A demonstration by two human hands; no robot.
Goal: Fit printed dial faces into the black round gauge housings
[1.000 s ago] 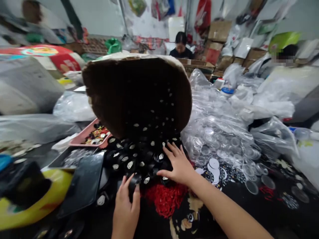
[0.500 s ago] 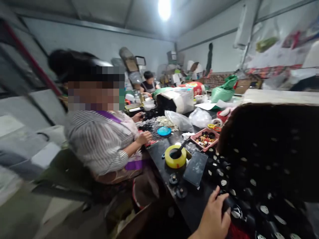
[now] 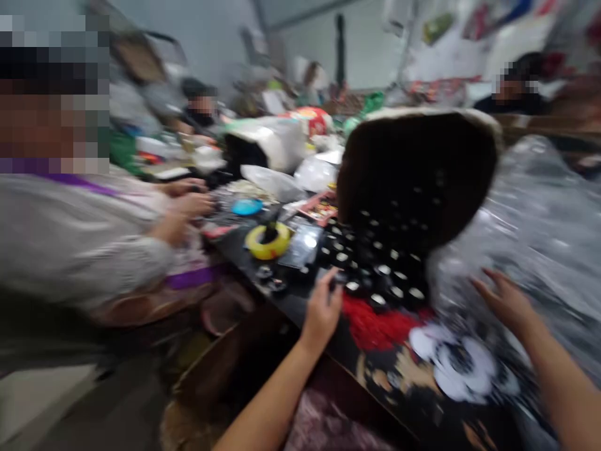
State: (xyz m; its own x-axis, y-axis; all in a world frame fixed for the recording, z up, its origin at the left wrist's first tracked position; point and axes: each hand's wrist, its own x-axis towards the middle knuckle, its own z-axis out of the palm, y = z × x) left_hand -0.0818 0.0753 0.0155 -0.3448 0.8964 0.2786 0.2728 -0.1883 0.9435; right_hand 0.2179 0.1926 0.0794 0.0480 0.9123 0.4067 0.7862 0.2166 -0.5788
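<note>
- Black parts point(image 3: 384, 272): heaped behind the red strips point(image 3: 378, 329).
- Left hand point(image 3: 322, 313): left of the strips, half-curled at one part; blur hides any grip.
- Right hand point(image 3: 511, 305): right of them, spread, empty.

Shows a crowded room, blurred throughout. Has a blue-grey wall point(image 3: 216, 37) at the upper left, a paler wall point(image 3: 370, 56) toward the middle, and a dark rail point(image 3: 303, 17) slanting across it near the top. Includes a long, dark hanging thing point(image 3: 340, 50), too blurred to name, and, farther right, hung bags point(image 3: 436, 28) above a reddish band point(image 3: 436, 89). Extends diagonally through the middle as a black surface point(image 3: 293, 302). Drops at the lower left to dim grey floor point(image 3: 136, 404) with a paler patch point(image 3: 51, 394). Looks brightest along the upper walls.
</note>
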